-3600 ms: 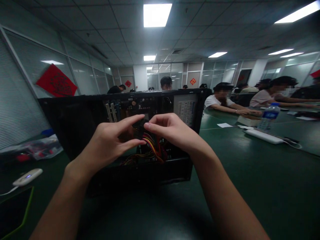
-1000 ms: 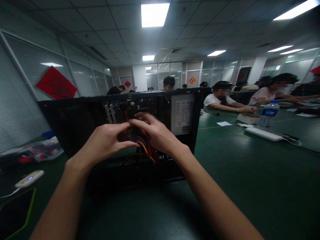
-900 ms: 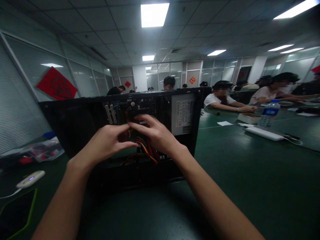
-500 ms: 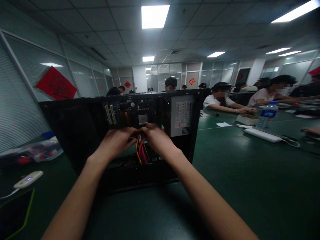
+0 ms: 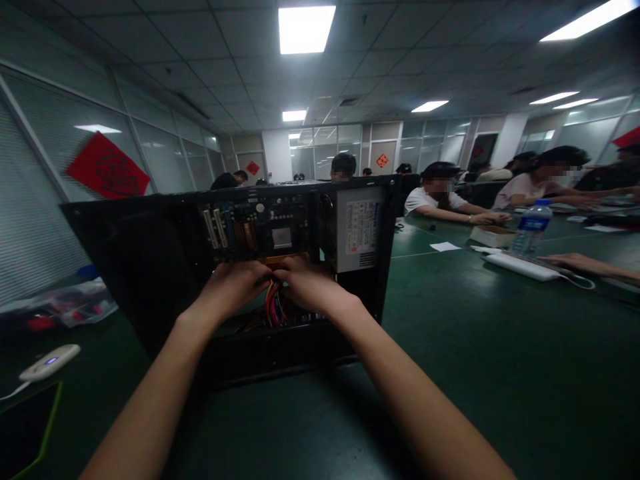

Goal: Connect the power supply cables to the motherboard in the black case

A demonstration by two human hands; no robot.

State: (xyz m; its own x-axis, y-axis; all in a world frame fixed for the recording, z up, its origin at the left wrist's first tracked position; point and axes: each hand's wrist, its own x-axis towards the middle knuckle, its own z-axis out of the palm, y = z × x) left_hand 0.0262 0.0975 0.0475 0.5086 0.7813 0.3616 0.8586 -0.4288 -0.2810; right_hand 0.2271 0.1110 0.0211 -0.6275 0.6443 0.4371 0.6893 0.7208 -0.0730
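Head view: both bare hands reach into an open black computer case (image 5: pixel 280 353), which stands on a green table (image 5: pixel 450 347). The left hand (image 5: pixel 233 285) bends its fingers inward, thumb drawn near the index finger, its fingertips at the upper end of a multicoloured cable bundle (image 5: pixel 274 308). The right hand (image 5: pixel 311 283) comes in from the other side with fingers curled and slightly blurred, its fingertips just beside the left hand's, at the same end of the cables. The fingers hide that end, so I cannot tell whether either hand is clamped on it or merely touching.

The cables bow down from the fingertips into the lower part of the case. Just above the hands runs an orange strip (image 5: pixel 281 259), under a square silver chip (image 5: pixel 282 238) on the motherboard (image 5: pixel 295 212). A labelled power supply (image 5: pixel 357 230) sits to the right of them, inside the case.
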